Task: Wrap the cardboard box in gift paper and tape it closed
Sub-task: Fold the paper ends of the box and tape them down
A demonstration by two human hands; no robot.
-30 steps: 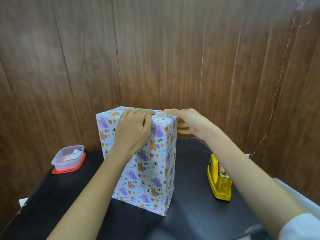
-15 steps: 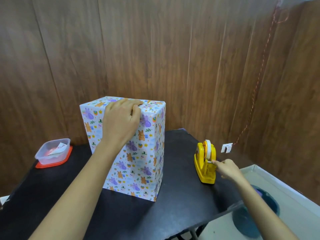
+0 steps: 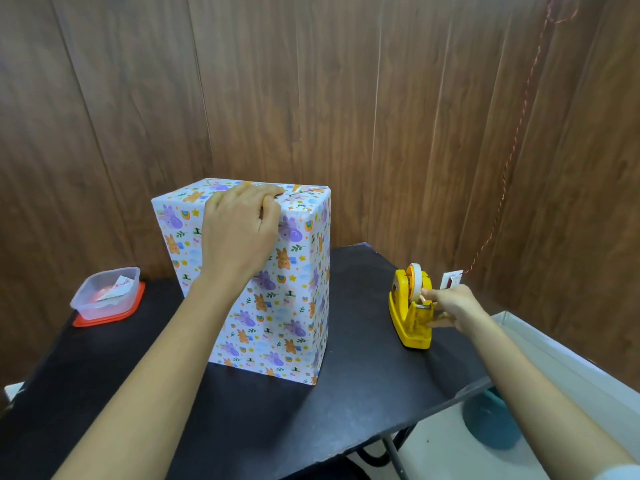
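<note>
Glossy printed paper, white with purple and orange cartoon animals, covers the one gift-wrapped box (image 3: 277, 306): tall, rectangular, sharp-cornered, upright on a matte black table (image 3: 242, 427). Folds meet on its top face.

Left hand (image 3: 239, 233): draped over the box's top front edge, fingers curled onto the top face and gripping the folded paper there, thumb tucked against the fingers at the edge, palm against the front face. Box sits directly under and beyond this hand.

Right hand (image 3: 450, 304): well apart from the box, out to its right. Thumb and forefinger are closed narrow, pinching at the near side of the tape roll (image 3: 414, 282) just above the cutter. Whether a loose tape end lies between them is too small to tell.

One tape dispenser (image 3: 410, 320): yellow moulded plastic, wedge-shaped base, one pale roll upright in it, touching the right hand's fingertips.

Far to the left of the left hand: one clear plastic container (image 3: 104, 296), rounded square, crumpled paper inside, resting on one red lid (image 3: 107, 322).

Just beyond the right hand: one small white tag (image 3: 450, 280) on one thin red twisted string (image 3: 512, 143) running up the brown wood-grain wall panels (image 3: 346, 98).
</note>
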